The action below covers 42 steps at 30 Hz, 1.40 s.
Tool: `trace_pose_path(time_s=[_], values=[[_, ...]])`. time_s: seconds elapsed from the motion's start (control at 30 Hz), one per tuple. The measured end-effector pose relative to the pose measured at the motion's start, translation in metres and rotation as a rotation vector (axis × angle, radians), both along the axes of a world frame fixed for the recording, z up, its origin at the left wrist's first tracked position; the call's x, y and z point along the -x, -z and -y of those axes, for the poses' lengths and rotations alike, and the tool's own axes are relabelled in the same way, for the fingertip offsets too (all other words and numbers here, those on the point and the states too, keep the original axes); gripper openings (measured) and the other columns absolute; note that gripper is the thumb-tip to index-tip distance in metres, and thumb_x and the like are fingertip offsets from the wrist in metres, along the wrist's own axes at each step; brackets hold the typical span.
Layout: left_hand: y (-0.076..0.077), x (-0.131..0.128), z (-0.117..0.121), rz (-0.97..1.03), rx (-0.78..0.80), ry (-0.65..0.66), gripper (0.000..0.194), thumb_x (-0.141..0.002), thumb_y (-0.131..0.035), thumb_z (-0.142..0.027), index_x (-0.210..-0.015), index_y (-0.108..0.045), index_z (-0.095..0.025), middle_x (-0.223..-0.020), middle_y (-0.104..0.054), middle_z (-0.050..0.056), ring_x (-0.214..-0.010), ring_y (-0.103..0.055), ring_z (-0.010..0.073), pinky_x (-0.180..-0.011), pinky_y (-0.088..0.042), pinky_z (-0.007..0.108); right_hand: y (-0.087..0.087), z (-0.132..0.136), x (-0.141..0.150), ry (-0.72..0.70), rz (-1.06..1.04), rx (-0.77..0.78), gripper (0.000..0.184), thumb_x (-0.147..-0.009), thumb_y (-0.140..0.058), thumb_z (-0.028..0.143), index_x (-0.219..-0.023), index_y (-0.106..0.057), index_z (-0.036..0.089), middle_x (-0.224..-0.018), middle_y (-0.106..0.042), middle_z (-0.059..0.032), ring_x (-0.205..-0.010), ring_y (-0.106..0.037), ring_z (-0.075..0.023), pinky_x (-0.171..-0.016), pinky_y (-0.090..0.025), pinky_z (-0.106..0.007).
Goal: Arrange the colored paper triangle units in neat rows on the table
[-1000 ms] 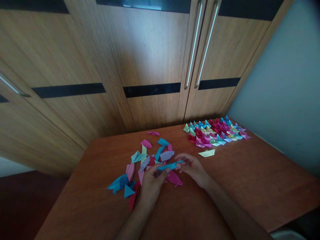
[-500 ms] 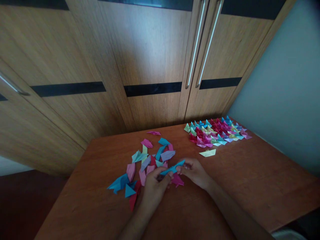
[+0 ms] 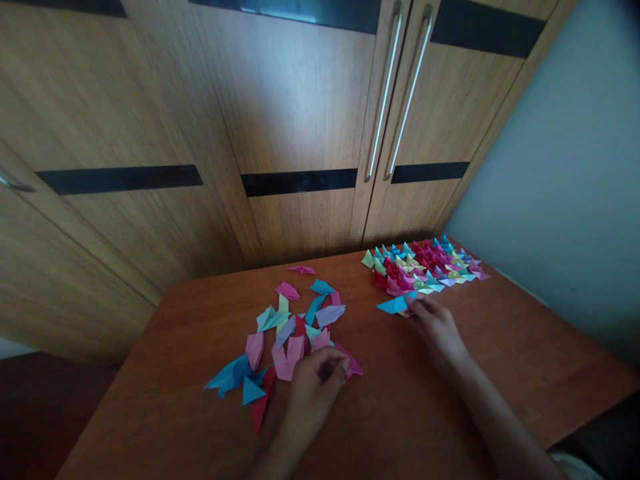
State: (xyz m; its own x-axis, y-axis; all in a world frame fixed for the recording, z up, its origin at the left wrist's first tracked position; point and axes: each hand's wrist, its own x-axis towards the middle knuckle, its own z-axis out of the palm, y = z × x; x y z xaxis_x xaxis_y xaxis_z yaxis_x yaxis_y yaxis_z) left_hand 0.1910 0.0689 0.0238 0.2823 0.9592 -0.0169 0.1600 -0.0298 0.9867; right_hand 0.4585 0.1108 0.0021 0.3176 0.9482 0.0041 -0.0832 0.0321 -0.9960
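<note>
My right hand (image 3: 436,327) pinches a blue folded paper boat (image 3: 394,305) by its right end, just in front of rows of colourful paper boats (image 3: 425,263). The blue boat partly covers a pale yellow one lying on the table. My left hand (image 3: 320,377) is at the near edge of a loose pile of flat folded papers, its thumb and fingertips closed together. Right beside those fingertips lies a magenta folded paper (image 3: 354,362); whether they grip it is hidden. Pink folded papers (image 3: 289,360) lie just behind the left hand.
The loose pile also has a lilac folded paper (image 3: 330,315), a large blue piece (image 3: 230,377) and a red piece (image 3: 263,403) on the brown table (image 3: 390,413). A wooden cupboard (image 3: 300,227) stands along the back, and a pale wall (image 3: 545,187) on the right.
My right hand has carried the blue boat right and away from me, towards the rows. My left hand has let go of it and stays by the pile. The view has shifted slightly.
</note>
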Motion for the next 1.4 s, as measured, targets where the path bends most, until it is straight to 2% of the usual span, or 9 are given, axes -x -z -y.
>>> trace_pose_path(time_s=[0.2, 0.37, 0.47, 0.57, 0.67, 0.73, 0.8, 0.9, 1.4], values=[[0.000, -0.003, 0.002, -0.010, 0.004, 0.025, 0.016, -0.084, -0.056, -0.025, -0.075, -0.068, -0.018, -0.071, -0.068, 0.003, -0.065, -0.060, 0.0157, -0.061, -0.044, 0.024, 0.022, 0.010, -0.106, 0.124, 0.328, 0.212, 0.041, -0.072, -0.067, 0.054, -0.083, -0.065, 0.015, -0.067, -0.062, -0.0035, -0.058, -0.056, -0.0138, -0.049, -0.041, -0.023], [0.001, -0.003, 0.001, 0.013, 0.009, 0.052, 0.017, -0.085, -0.055, -0.024, -0.077, -0.069, -0.018, -0.075, -0.069, 0.003, -0.068, -0.060, 0.0151, -0.063, -0.044, 0.023, 0.032, -0.001, -0.145, 0.189, 0.751, 0.342, 0.045, -0.075, -0.057, 0.059, -0.085, -0.067, 0.016, -0.071, -0.068, -0.0063, -0.058, -0.060, -0.0181, -0.050, -0.042, -0.026], [0.002, -0.002, 0.001, 0.018, 0.007, 0.057, 0.017, -0.085, -0.055, -0.023, -0.077, -0.068, -0.017, -0.074, -0.068, 0.002, -0.068, -0.060, 0.0149, -0.063, -0.044, 0.023, 0.035, -0.002, -0.146, 0.332, 1.059, 0.404, 0.047, -0.077, -0.054, 0.060, -0.089, -0.067, 0.017, -0.081, -0.071, -0.0103, -0.067, -0.064, -0.0251, -0.054, -0.044, -0.031], [0.004, -0.001, 0.001, 0.025, 0.007, 0.063, 0.017, -0.085, -0.055, -0.023, -0.075, -0.067, -0.017, -0.074, -0.068, 0.002, -0.068, -0.060, 0.0148, -0.063, -0.044, 0.022, 0.040, 0.003, -0.138, 0.436, 1.283, 0.356, 0.047, -0.083, -0.047, 0.058, -0.093, -0.065, 0.015, -0.083, -0.069, -0.0132, -0.068, -0.064, -0.0279, -0.055, -0.046, -0.034], [0.006, 0.000, 0.001, 0.036, 0.015, 0.073, 0.017, -0.086, -0.055, -0.024, -0.076, -0.067, -0.017, -0.075, -0.068, 0.002, -0.069, -0.060, 0.0147, -0.064, -0.044, 0.023, 0.045, 0.010, -0.128, 0.371, 1.440, 0.090, 0.041, -0.089, -0.042, 0.047, -0.098, -0.065, 0.015, -0.093, -0.067, -0.0148, -0.084, -0.064, -0.0287, -0.071, -0.051, -0.040], [0.006, 0.000, 0.001, 0.038, 0.015, 0.080, 0.017, -0.086, -0.055, -0.024, -0.078, -0.068, -0.018, -0.075, -0.068, 0.002, -0.070, -0.060, 0.0147, -0.064, -0.045, 0.023, 0.047, 0.013, -0.122, 0.278, 1.513, -0.100, 0.039, -0.091, -0.041, 0.042, -0.105, -0.064, 0.014, -0.107, -0.063, -0.0156, -0.098, -0.060, -0.0287, -0.086, -0.049, -0.043], [0.006, 0.000, 0.001, 0.033, 0.012, 0.085, 0.016, -0.086, -0.055, -0.024, -0.078, -0.068, -0.018, -0.076, -0.068, 0.002, -0.070, -0.060, 0.0147, -0.065, -0.045, 0.023, 0.049, 0.015, -0.116, 0.185, 1.550, -0.189, 0.038, -0.092, -0.040, 0.039, -0.112, -0.062, 0.015, -0.117, -0.059, -0.0149, -0.107, -0.057, -0.0282, -0.095, -0.046, -0.044], [0.004, 0.001, 0.000, 0.024, 0.008, 0.091, 0.017, -0.086, -0.055, -0.024, -0.079, -0.068, -0.018, -0.076, -0.068, 0.002, -0.070, -0.060, 0.0147, -0.065, -0.045, 0.023, 0.050, 0.016, -0.113, 0.105, 1.584, -0.167, 0.038, -0.093, -0.040, 0.037, -0.117, -0.061, 0.017, -0.123, -0.057, -0.0137, -0.113, -0.055, -0.0283, -0.098, -0.045, -0.045], [0.003, -0.001, 0.002, 0.028, 0.007, 0.088, 0.016, -0.086, -0.053, -0.021, -0.076, -0.066, -0.018, -0.076, -0.068, 0.002, -0.071, -0.060, 0.0147, -0.066, -0.045, 0.023, 0.051, 0.010, -0.121, 0.022, 1.557, -0.127, 0.041, -0.094, -0.038, 0.039, -0.121, -0.059, 0.016, -0.130, -0.055, -0.0148, -0.119, -0.053, -0.0285, -0.101, -0.045, -0.044]])
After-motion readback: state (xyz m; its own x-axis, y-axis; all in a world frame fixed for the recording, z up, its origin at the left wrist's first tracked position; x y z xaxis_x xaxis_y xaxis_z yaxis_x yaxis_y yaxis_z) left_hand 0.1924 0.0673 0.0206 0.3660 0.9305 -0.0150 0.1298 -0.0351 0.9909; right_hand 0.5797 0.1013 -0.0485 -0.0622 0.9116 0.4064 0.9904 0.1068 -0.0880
